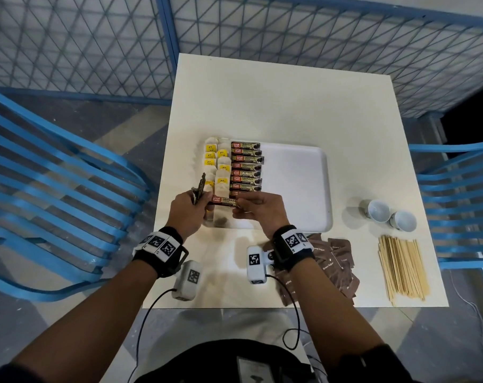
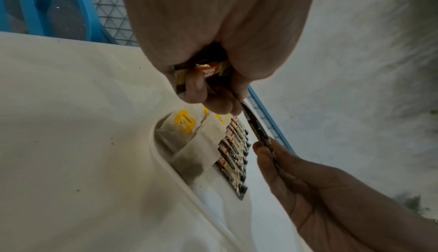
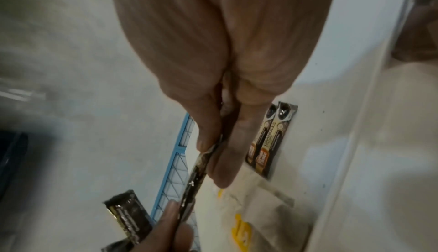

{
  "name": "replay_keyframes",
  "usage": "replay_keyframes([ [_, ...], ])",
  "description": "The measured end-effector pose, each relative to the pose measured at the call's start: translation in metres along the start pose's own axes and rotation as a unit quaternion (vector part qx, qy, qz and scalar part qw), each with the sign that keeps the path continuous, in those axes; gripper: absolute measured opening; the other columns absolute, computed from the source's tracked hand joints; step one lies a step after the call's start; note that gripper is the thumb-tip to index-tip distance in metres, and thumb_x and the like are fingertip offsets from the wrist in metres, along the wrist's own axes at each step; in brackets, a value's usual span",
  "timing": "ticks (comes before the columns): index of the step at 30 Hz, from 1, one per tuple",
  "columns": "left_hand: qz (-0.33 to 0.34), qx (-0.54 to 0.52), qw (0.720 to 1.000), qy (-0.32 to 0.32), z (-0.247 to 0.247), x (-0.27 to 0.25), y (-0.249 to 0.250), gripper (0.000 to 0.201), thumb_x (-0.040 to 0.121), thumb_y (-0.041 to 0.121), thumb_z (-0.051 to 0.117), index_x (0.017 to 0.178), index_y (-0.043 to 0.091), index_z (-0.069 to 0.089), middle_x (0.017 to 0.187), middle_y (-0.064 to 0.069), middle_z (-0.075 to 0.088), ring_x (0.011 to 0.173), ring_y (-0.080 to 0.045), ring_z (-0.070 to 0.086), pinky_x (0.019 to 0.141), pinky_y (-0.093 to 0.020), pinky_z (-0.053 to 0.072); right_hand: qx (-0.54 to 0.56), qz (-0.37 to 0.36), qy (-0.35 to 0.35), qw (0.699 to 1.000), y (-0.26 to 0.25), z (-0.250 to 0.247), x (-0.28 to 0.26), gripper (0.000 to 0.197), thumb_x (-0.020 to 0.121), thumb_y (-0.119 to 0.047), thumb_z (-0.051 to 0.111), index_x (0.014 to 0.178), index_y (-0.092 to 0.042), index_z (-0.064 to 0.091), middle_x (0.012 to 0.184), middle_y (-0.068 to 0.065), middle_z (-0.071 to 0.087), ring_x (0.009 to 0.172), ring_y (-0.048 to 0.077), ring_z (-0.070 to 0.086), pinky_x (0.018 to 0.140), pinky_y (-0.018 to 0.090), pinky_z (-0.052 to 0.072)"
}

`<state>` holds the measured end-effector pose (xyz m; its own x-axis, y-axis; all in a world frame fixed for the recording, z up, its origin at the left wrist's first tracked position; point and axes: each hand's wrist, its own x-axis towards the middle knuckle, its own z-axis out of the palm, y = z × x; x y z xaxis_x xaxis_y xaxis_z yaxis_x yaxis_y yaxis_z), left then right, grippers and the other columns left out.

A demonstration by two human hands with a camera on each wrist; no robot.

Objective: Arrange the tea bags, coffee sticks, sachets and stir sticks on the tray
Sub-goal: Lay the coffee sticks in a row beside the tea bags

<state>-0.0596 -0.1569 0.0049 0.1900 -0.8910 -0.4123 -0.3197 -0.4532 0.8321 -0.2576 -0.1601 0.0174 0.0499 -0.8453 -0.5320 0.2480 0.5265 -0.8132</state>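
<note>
White tray (image 1: pixel 304 172), coffee stick (image 1: pixel 224 200) between hands

Left hand (image 2: pixel 213 79) clutches coffee sticks (image 2: pixel 201 72); right hand (image 2: pixel 320 190) pinches one stick (image 2: pixel 254 124) above the tray's (image 2: pixel 170 171) tea bags (image 2: pixel 189 139).

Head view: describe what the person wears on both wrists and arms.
Bare forearms, dark sleeves at the bottom edge. Each wrist carries a black band with white square-code markers. A white camera box with a black code hangs beneath each, trailing a black cable.
</note>
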Motion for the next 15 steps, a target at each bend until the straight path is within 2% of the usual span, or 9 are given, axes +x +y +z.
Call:
replay_keyframes([
  [2, 0.001, -0.014, 1.000, -0.001, 0.002, -0.001, -0.002, 0.023, 0.102, 0.025, 0.061, 0.086, 0.012, 0.070, 0.068, 0.002, 0.069, 0.044, 0.001, 0.058, 0.054, -0.019, 0.049, -0.020, -0.001, 0.025, 0.999, -0.002, -0.003, 0.001, 0.023, 0.081, 0.009, 0.075, 0.100, 0.017, 0.068, 0.084, 0.029, 0.071, 0.070, 0.038, 0.071, 0.069, 0.042, 0.063],
  [4, 0.000, -0.025, 1.000, 0.000, 0.004, -0.002, -0.002, 0.022, 0.103, 0.023, 0.060, 0.089, 0.009, 0.069, 0.068, 0.000, 0.069, 0.043, 0.000, 0.057, 0.052, -0.018, 0.049, -0.026, -0.001, 0.037, 0.999, -0.002, -0.005, 0.002, 0.020, 0.081, 0.007, 0.076, 0.099, 0.016, 0.069, 0.086, 0.029, 0.072, 0.070, 0.038, 0.072, 0.067, 0.040, 0.063],
  [6, 0.001, -0.027, 1.000, 0.005, 0.005, -0.002, 0.000, 0.021, 0.103, 0.022, 0.059, 0.090, 0.008, 0.069, 0.069, -0.001, 0.068, 0.042, 0.001, 0.057, 0.048, -0.014, 0.046, -0.095, -0.031, 0.057, 0.993, -0.002, -0.004, 0.004, 0.017, 0.086, -0.002, 0.075, 0.101, 0.007, 0.074, 0.088, 0.022, 0.074, 0.073, 0.031, 0.074, 0.069, 0.034, 0.063],
  [7, 0.003, -0.026, 1.000, 0.007, 0.006, -0.003, 0.002, 0.020, 0.103, 0.021, 0.059, 0.091, 0.008, 0.068, 0.069, -0.001, 0.068, 0.042, 0.001, 0.057, 0.046, -0.012, 0.045, -0.180, -0.072, 0.068, 0.979, -0.001, -0.005, 0.007, 0.019, 0.087, -0.011, 0.077, 0.104, -0.002, 0.076, 0.091, 0.014, 0.076, 0.078, 0.024, 0.075, 0.073, 0.029, 0.062],
  [9, 0.006, -0.026, 1.000, 0.007, 0.007, -0.003, 0.004, 0.020, 0.103, 0.020, 0.059, 0.091, 0.007, 0.069, 0.068, -0.001, 0.068, 0.042, 0.000, 0.057, 0.045, -0.012, 0.044, -0.347, -0.164, 0.053, 0.922, 0.000, -0.003, 0.009, 0.030, 0.083, -0.026, 0.081, 0.111, -0.016, 0.076, 0.102, 0.001, 0.075, 0.090, 0.013, 0.071, 0.083, 0.021, 0.055],
  [11, 0.002, -0.035, 0.999, -0.003, 0.008, -0.002, 0.005, 0.021, 0.103, 0.020, 0.059, 0.091, 0.007, 0.069, 0.067, -0.001, 0.068, 0.044, -0.003, 0.057, 0.046, -0.015, 0.047, -0.438, -0.217, 0.011, 0.872, 0.001, 0.000, 0.009, 0.033, 0.079, -0.025, 0.084, 0.111, -0.019, 0.077, 0.108, 0.001, 0.070, 0.101, 0.016, 0.063, 0.090, 0.025, 0.048],
  [12, -0.002, -0.039, 0.999, -0.010, 0.008, -0.002, 0.005, 0.021, 0.103, 0.021, 0.060, 0.089, 0.009, 0.069, 0.066, 0.001, 0.068, 0.047, -0.007, 0.059, 0.048, -0.018, 0.049, -0.464, -0.224, -0.004, 0.857, 0.001, 0.002, 0.010, 0.031, 0.079, -0.022, 0.083, 0.110, -0.017, 0.077, 0.108, 0.004, 0.067, 0.104, 0.020, 0.059, 0.091, 0.029, 0.046],
  [15, -0.006, -0.034, 0.999, -0.028, 0.010, 0.000, 0.003, 0.026, 0.103, 0.027, 0.060, 0.083, 0.014, 0.069, 0.065, 0.004, 0.070, 0.054, -0.016, 0.060, 0.057, -0.031, 0.052, -0.488, -0.233, -0.009, 0.841, 0.002, 0.001, 0.012, 0.026, 0.082, -0.018, 0.081, 0.108, -0.015, 0.078, 0.104, 0.007, 0.064, 0.104, 0.027, 0.056, 0.090, 0.033, 0.043],
])
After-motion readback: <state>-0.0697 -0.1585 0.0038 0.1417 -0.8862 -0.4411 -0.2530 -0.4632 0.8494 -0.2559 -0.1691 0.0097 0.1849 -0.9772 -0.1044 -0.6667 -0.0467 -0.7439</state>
